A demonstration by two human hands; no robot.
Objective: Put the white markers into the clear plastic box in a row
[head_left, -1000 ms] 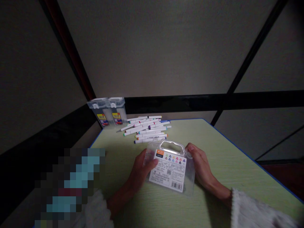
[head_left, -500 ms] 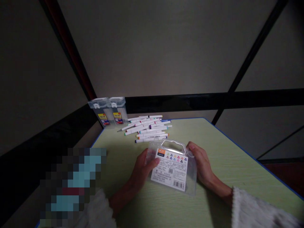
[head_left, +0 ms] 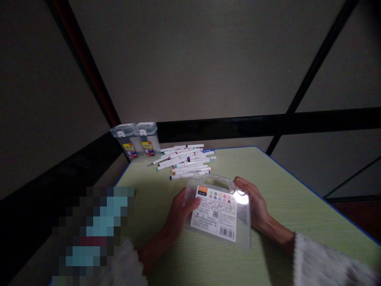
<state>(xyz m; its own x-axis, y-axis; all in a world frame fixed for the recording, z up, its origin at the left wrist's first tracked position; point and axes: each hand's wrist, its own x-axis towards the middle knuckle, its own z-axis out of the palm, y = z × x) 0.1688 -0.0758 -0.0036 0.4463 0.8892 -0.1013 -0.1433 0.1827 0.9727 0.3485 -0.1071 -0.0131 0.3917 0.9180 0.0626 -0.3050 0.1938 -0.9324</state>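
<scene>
Pale-green, blue-edged worktop, lower centre: left hand clamps clear flat plastic case, likely steadying; I can't tell right hand closure.

Left fingers, right fingers hold clear case; markers heaped beyond.

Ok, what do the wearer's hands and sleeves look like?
Left hand and right hand: bare, no gloves or watch visible. Left sleeve and right sleeve: pale grey-white, fuzzy-looking, with uneven, frilly cuff edges. No cables visible.
</scene>
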